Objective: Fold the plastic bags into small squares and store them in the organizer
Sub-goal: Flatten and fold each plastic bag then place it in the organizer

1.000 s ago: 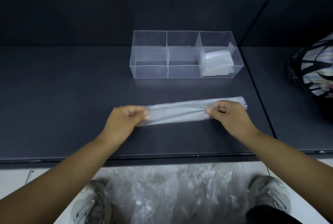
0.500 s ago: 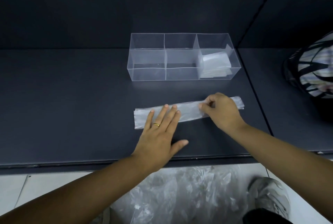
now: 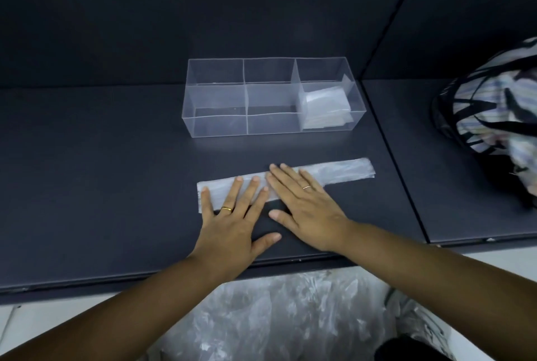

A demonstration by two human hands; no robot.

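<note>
— On the dark table (image 3: 87, 163), left to right: item one?
— Left hand (image 3: 229, 224), fingers straight and spread, flat on the folded plastic bag strip (image 3: 351, 170) near its left end. Right hand (image 3: 308, 212), likewise flat, at mid-strip.
— Handling advice?
— Probably best: sweep palms outward, pressing air out, edges aligned before folding crosswise. Finished squares (image 3: 325, 105) occupy the right compartment of the clear organizer (image 3: 215, 128).

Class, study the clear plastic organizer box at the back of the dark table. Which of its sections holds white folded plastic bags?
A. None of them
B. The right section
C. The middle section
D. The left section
B: the white folded plastic bags lie stacked in the right section of the clear plastic organizer box, while the left and middle sections show only clear walls.
</note>
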